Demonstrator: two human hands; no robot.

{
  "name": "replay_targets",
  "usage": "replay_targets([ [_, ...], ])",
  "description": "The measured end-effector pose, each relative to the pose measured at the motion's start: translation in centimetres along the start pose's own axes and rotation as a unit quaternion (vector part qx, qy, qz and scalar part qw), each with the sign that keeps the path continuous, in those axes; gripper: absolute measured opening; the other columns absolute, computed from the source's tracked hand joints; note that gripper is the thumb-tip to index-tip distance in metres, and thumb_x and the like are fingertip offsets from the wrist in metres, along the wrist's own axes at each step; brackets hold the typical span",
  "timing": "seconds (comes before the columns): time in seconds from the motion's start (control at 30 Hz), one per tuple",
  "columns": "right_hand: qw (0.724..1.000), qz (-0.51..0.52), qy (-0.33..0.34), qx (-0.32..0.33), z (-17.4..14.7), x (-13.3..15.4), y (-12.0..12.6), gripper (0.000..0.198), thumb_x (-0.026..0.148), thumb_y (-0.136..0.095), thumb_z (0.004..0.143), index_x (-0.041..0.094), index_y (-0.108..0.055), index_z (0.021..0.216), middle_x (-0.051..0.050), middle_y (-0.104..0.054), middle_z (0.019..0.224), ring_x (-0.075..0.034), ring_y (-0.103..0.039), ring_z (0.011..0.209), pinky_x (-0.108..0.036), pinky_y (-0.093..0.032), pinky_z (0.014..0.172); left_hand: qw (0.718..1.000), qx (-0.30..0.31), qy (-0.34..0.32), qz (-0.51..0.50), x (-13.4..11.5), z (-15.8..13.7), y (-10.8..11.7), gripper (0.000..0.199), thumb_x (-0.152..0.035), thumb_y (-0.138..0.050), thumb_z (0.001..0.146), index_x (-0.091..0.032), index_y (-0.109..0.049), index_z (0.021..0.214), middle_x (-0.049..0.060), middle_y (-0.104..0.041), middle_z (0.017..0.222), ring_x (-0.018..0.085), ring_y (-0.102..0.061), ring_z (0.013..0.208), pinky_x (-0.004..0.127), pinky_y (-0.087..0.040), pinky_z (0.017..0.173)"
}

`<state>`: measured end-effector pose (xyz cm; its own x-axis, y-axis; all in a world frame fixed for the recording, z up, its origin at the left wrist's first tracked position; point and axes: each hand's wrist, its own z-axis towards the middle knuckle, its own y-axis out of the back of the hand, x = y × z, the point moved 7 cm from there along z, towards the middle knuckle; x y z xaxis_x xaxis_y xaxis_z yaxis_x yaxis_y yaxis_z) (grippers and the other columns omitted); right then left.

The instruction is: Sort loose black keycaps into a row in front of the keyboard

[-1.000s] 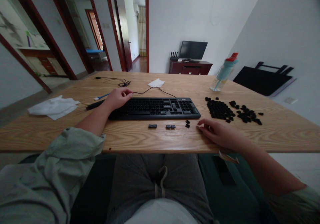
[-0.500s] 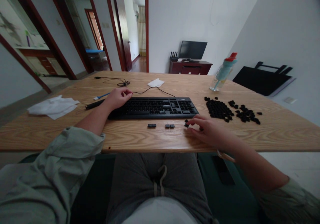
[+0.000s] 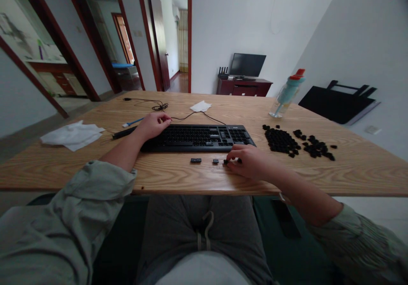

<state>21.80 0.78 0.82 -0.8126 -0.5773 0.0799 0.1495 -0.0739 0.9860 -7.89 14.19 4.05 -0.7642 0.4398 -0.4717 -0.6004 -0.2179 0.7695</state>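
Note:
A black keyboard [image 3: 188, 137], with many of its keycaps off, lies across the middle of the table. My left hand [image 3: 155, 125] rests on its upper left corner, fingers curled and their tips close together; whether anything is between them is hidden. In front of the keyboard's lower right part, my right hand [image 3: 248, 161] pinches a small black keycap [image 3: 225, 162] at the tabletop. Just left of it sits a single keycap [image 3: 216, 161], and farther left a wider dark key piece [image 3: 195, 160]. Another dark keycap [image 3: 239, 160] shows partly beneath my right hand.
Piles of black keycaps [image 3: 280, 140] lie on the right of the wooden table [image 3: 178, 176], before a water bottle [image 3: 285, 96]. White tissues [image 3: 72, 135], a blue-handled brush [image 3: 133, 122] and a black stick-like object [image 3: 123, 133] lie left. A cable [image 3: 159, 105] is behind.
My right hand has moved left to the pair of keycaps, and the right one is now at its fingertips, apart from its neighbour. My left hand stays on the keyboard corner.

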Motion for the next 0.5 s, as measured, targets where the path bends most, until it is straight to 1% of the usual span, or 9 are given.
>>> replay_targets([
  [0.1,1.000,-0.013,-0.019,0.000,-0.5,-0.9,0.2,0.019,0.033,-0.062,0.086,0.023,-0.076,0.093,-0.006,-0.068,0.091,-0.015,-0.058,0.068,-0.028,-0.038,0.063,1.000,0.002,0.005,0.001,0.0,0.0,0.0,0.037,-0.049,-0.057,0.078,-0.017,-0.073,0.088,0.004,-0.065,0.071,0.017,-0.053,0.063,0.029,-0.038,0.062],
  [0.17,0.999,-0.024,-0.028,0.000,-0.6,-1.2,0.3,0.018,0.033,-0.063,0.084,0.023,-0.076,0.091,-0.005,-0.068,0.091,-0.015,-0.058,0.067,-0.028,-0.037,0.062,1.000,0.004,0.008,0.002,0.1,0.0,0.0,0.037,-0.049,-0.057,0.078,-0.017,-0.073,0.088,0.004,-0.065,0.070,0.017,-0.053,0.063,0.029,-0.038,0.061],
  [0.37,0.999,-0.047,-0.014,0.013,-0.3,-0.6,0.4,0.019,0.031,-0.063,0.082,0.024,-0.076,0.095,-0.006,-0.069,0.094,-0.018,-0.062,0.074,-0.029,-0.038,0.065,1.000,0.002,-0.001,0.008,0.4,0.0,-0.1,0.036,-0.048,-0.057,0.079,-0.017,-0.072,0.089,0.004,-0.066,0.072,0.017,-0.053,0.064,0.029,-0.038,0.062],
  [0.5,0.999,-0.026,-0.030,-0.003,-0.8,-1.6,1.6,0.023,0.032,-0.063,0.083,0.022,-0.075,0.100,-0.007,-0.069,0.095,-0.019,-0.064,0.078,-0.029,-0.041,0.068,1.000,0.005,0.002,0.014,0.4,0.0,-0.2,0.037,-0.048,-0.056,0.080,-0.016,-0.073,0.091,0.004,-0.066,0.072,0.017,-0.054,0.065,0.029,-0.039,0.062],
])
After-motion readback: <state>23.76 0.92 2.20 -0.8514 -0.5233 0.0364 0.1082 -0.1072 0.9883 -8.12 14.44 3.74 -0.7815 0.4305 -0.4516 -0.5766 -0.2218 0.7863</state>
